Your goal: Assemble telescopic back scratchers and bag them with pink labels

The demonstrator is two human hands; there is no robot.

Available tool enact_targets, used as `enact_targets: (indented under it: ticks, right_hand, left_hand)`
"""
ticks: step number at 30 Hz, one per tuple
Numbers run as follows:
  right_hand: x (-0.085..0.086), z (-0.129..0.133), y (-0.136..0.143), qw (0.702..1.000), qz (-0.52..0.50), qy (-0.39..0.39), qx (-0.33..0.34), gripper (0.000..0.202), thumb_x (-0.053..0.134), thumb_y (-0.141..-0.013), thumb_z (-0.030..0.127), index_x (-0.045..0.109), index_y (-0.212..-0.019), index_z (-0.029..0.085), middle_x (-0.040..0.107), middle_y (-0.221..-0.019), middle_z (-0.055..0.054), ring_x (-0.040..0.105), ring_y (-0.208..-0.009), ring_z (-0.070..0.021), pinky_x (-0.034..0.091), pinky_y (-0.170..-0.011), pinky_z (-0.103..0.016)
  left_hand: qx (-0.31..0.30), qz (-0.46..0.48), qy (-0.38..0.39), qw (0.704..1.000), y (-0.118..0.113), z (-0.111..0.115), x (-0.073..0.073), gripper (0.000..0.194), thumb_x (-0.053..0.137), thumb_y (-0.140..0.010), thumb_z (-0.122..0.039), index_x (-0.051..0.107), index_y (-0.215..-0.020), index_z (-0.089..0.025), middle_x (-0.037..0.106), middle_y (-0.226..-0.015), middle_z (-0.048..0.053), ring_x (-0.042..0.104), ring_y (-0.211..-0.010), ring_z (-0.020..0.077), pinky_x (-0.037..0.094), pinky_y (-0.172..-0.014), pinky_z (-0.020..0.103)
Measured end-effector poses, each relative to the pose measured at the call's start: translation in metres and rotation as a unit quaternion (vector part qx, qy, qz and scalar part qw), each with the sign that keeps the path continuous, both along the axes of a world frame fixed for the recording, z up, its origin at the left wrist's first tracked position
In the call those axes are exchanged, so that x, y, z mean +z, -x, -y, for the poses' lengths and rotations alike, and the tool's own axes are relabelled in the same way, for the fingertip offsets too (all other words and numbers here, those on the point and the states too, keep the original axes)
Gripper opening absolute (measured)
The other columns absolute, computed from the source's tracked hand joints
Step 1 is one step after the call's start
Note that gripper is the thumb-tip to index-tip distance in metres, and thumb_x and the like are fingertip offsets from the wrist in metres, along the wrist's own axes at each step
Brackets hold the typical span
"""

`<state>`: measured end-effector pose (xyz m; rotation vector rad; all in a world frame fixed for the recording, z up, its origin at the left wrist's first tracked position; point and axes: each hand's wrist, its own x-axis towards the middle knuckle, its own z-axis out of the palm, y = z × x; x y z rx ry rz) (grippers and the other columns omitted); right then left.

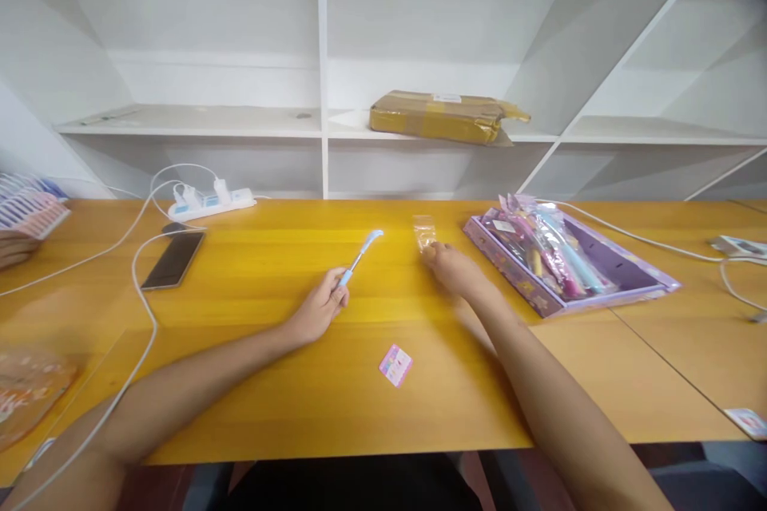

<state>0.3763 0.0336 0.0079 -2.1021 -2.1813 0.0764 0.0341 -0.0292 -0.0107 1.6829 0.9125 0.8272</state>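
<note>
My left hand is closed around the lower end of a slim light-blue stick. The stick has a shiny metal-looking middle and a bent blue tip, and it slants up to the right; its exact kind is too small to tell. To the right, my right hand pinches the near edge of a small clear plastic bag above the table. Between my forearms a small pink printed card lies flat on the wood.
A purple tray with several wrapped items stands right. At left are a phone, a white power strip and loose cables. A taped parcel rests on the shelf. Another person's hand shows at the far left edge.
</note>
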Motion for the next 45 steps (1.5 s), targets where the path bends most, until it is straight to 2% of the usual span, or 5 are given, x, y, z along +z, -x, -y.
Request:
enact_targets:
  ticks: [10,19,30,36,45]
  right_hand:
    - [0.009,0.023,0.072,0.893,-0.349,-0.262,0.111,0.027,0.054,-0.103,0.038,0.054,-0.122,0.02,0.07,-0.103,-0.009,0.066,-0.084,-0.0195,0.055,-0.074,-0.031]
    - [0.004,0.072,0.126,0.821,-0.366,-0.095,0.428,0.03,0.05,-0.105,0.034,0.053,-0.133,0.025,0.063,-0.128,-0.014,0.062,-0.117,-0.025,0.054,-0.103,-0.047]
    - [-0.014,0.044,0.14,0.719,-0.664,0.094,0.18,0.038,0.073,-0.09,0.056,0.069,-0.104,0.021,0.072,-0.1,-0.004,0.066,-0.096,-0.0199,0.055,-0.096,-0.037]
    - [0.004,0.034,0.106,0.625,-0.756,-0.174,0.084,0.031,0.069,-0.096,0.055,0.067,-0.103,0.025,0.062,-0.086,0.001,0.062,-0.078,-0.013,0.055,-0.077,-0.026]
    - [0.04,0.058,0.077,0.884,-0.345,0.028,0.314,0.039,0.047,-0.108,0.051,0.07,-0.127,0.025,0.074,-0.1,-0.005,0.066,-0.086,-0.0195,0.052,-0.08,-0.032]
  left_hand:
    - [0.027,-0.051,-0.032,0.998,0.005,-0.01,0.003,0.029,0.049,-0.103,-0.046,0.063,-0.103,-0.02,0.056,-0.092,0.001,0.049,-0.066,0.011,0.043,-0.062,0.024]
    - [-0.02,-0.002,-0.04,0.999,0.0,-0.004,0.001,0.038,0.071,-0.091,-0.052,0.073,-0.105,-0.016,0.073,-0.105,0.009,0.065,-0.101,0.0243,0.051,-0.095,0.039]
    - [-0.034,0.025,-0.001,0.999,0.0,0.0,0.006,0.036,0.081,-0.085,-0.043,0.072,-0.108,-0.016,0.076,-0.103,0.008,0.069,-0.1,0.0252,0.055,-0.093,0.04]
    - [0.047,0.145,0.095,0.984,-0.001,-0.005,-0.003,0.043,0.074,-0.088,-0.058,0.071,-0.093,-0.015,0.075,-0.089,0.007,0.072,-0.08,0.0209,0.063,-0.08,0.038]
    - [0.147,0.328,0.123,0.925,-0.002,-0.013,-0.011,0.037,0.079,-0.089,-0.05,0.057,-0.097,-0.021,0.067,-0.094,-0.001,0.075,-0.097,0.0195,0.064,-0.1,0.052]
